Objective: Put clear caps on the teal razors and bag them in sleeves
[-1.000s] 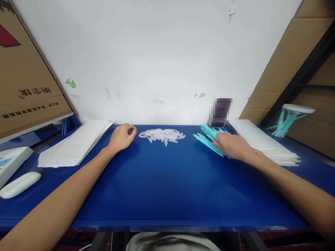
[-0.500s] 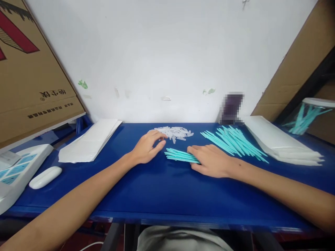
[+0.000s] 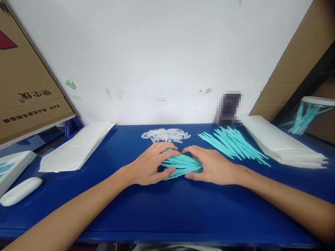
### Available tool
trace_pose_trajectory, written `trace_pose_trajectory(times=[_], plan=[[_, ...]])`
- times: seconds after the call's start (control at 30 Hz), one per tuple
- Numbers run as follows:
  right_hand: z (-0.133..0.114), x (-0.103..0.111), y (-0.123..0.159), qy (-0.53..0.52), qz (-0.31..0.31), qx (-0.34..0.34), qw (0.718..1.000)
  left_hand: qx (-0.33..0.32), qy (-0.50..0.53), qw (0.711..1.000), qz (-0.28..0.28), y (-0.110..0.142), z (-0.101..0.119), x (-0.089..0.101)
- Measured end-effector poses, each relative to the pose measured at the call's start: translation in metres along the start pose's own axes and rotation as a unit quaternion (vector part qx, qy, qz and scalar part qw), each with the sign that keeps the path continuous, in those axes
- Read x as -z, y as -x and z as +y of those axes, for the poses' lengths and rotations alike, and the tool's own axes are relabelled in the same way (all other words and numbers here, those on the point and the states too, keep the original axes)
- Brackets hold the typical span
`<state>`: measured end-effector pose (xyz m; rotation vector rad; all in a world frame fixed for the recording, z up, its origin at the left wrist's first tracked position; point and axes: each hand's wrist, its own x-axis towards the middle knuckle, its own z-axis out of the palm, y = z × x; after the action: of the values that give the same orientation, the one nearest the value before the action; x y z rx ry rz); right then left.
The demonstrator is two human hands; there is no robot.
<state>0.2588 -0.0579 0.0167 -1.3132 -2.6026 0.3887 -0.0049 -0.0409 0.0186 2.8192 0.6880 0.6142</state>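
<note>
A bundle of thin turquoise sticks lies over the middle of the blue table, between both hands. My left hand curves around its left end, fingers over the far side and thumb at the near side. From the right, my right hand wraps the other end the same way, its palm against the stick ends. Just behind the hands is a pile of small whitish translucent pieces. More loose turquoise sticks are spread behind and to the right of my right hand.
White flat bags or sleeves lie in a stack at left and another stack at right. A white oval case sits at the far left, near a white tray. A clear tub with turquoise sticks stands far right. A wall backs the table.
My left hand has come from beside the white pieces onto the bundle's left end. My right hand stays on the bundle, which now looks fuller and more spread. The view has shifted slightly.
</note>
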Motion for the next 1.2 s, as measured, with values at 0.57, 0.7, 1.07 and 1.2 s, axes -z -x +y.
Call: trace_pose_trajectory(times=[0.57,0.7,1.07,1.2], plan=[[-0.004,0.007,0.011,0.142,0.088,0.097,0.981,0.044,-0.006,0.996,-0.082,0.006,-0.007,-0.006],[-0.01,0.003,0.015,0.135,0.049,0.11,0.984,0.059,-0.001,0.993,-0.098,0.006,-0.011,-0.004],[-0.019,0.0,0.017,0.176,0.014,0.157,0.972,0.06,0.002,0.992,-0.111,0.006,-0.009,-0.003],[-0.02,0.002,0.019,0.149,-0.013,0.153,0.977,0.084,-0.004,0.99,-0.115,0.006,-0.009,-0.004]])
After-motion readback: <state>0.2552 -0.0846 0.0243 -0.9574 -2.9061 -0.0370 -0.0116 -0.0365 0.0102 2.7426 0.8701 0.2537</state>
